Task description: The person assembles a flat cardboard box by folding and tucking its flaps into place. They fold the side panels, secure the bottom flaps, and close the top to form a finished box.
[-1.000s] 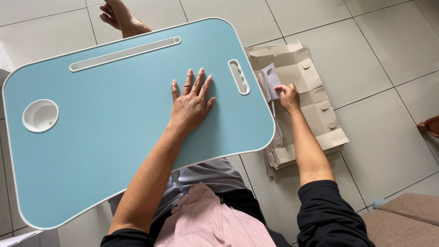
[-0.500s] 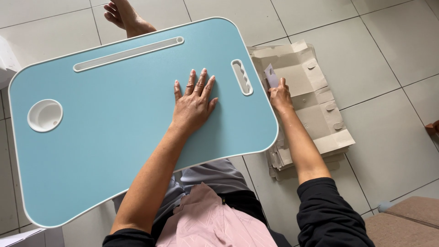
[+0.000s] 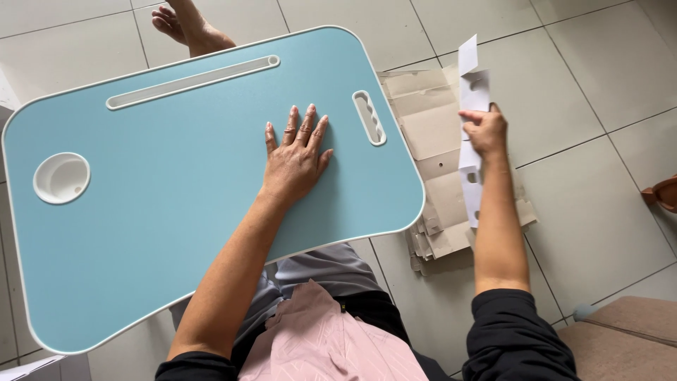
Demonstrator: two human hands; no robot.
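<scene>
A light blue lap tray [image 3: 162, 212] with a white rim rests over my legs. It has a round cup recess [image 3: 61, 178] at the left, a long slot [image 3: 192, 82] along the far edge and a short handle slot [image 3: 369, 117] at the right. My left hand [image 3: 295, 155] lies flat on the tray, fingers spread, holding nothing. My right hand [image 3: 485, 132] grips a long white cardboard strip [image 3: 471, 92] with cut-out holes, lifted above flattened brown cardboard packaging [image 3: 441, 176] on the floor.
The floor is pale tile [image 3: 592, 63]. A bare foot [image 3: 185, 25] shows past the tray's far edge. A brown cushion or seat edge [image 3: 627, 335] sits at the lower right, and a small brown object [image 3: 663, 192] at the right edge.
My right hand has lifted the white cardboard strip up off the brown packaging and moved right. The left hand stays flat on the tray.
</scene>
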